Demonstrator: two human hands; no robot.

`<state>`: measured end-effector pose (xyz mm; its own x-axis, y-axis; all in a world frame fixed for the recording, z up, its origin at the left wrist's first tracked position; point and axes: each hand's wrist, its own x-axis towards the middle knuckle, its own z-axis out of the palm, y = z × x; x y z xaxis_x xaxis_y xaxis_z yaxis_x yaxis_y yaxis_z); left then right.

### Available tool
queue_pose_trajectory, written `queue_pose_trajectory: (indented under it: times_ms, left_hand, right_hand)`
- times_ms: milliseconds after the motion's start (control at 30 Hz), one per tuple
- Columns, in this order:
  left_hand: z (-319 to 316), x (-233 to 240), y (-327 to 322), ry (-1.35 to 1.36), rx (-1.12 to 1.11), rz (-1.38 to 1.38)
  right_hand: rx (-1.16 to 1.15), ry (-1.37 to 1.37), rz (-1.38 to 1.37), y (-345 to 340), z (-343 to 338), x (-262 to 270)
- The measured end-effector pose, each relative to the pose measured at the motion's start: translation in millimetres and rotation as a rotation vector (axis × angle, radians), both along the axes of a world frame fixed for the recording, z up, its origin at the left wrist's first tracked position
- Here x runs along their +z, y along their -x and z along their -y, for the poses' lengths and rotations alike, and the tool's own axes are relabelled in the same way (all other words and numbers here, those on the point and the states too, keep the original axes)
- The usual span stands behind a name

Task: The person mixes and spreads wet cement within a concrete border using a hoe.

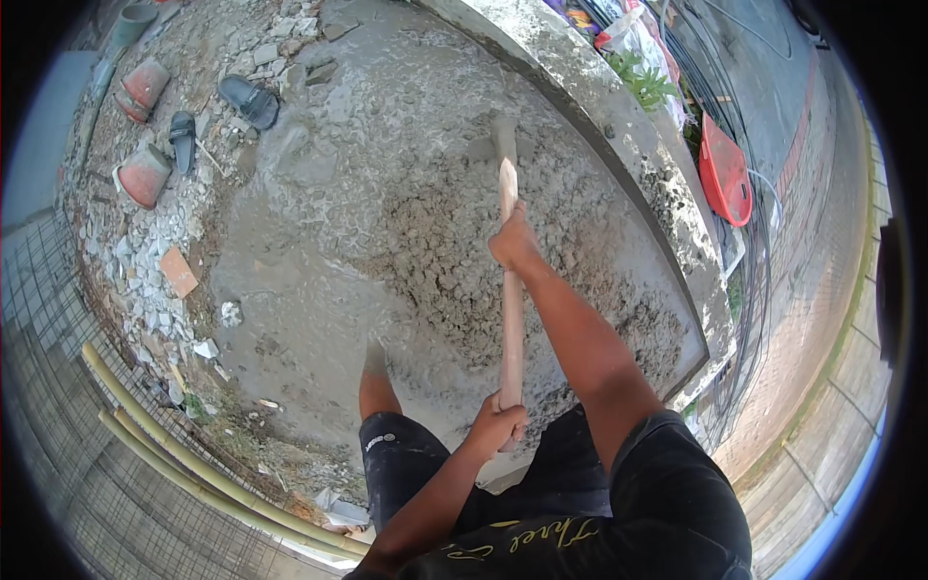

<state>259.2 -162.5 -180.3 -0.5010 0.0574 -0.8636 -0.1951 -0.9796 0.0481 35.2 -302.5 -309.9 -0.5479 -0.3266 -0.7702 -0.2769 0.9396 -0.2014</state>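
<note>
Both of my hands grip the wooden handle [512,326] of a hoe. My left hand [497,424] is closed around its near end, close to my body. Farther up the shaft, my right hand [515,239] holds it below the splintered tip of the wood. The mud-coated hoe head [502,139] rests at the wet concrete mix, its blade partly hidden in it. A heap of coarse, stony mix [442,268] lies left of the handle, with thinner grey slurry [304,290] around it. My bare leg [377,384] stands in the slurry.
A low concrete wall [674,196] curves along the right, with a red plastic basin [725,174] and black cables [761,290] beyond. Left lie rubble [145,304], sandals [250,101], mortar-stained buckets [145,177], bamboo poles [210,486] and steel mesh [43,290].
</note>
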Motion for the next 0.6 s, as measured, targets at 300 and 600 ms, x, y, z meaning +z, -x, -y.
queue_pose_trajectory:
  times_ms: [300,600]
  left_hand:
    - [-51.8,126.6,-132.2,0.027,-0.270,0.019]
    - [68.8,-25.5,-29.3,0.491,0.137,0.071]
  right_hand:
    - [-0.042,0.011,0.151,-118.8,-69.9,115.9]
    - [0.299,0.351,0.067,-108.6,175.0,77.8]
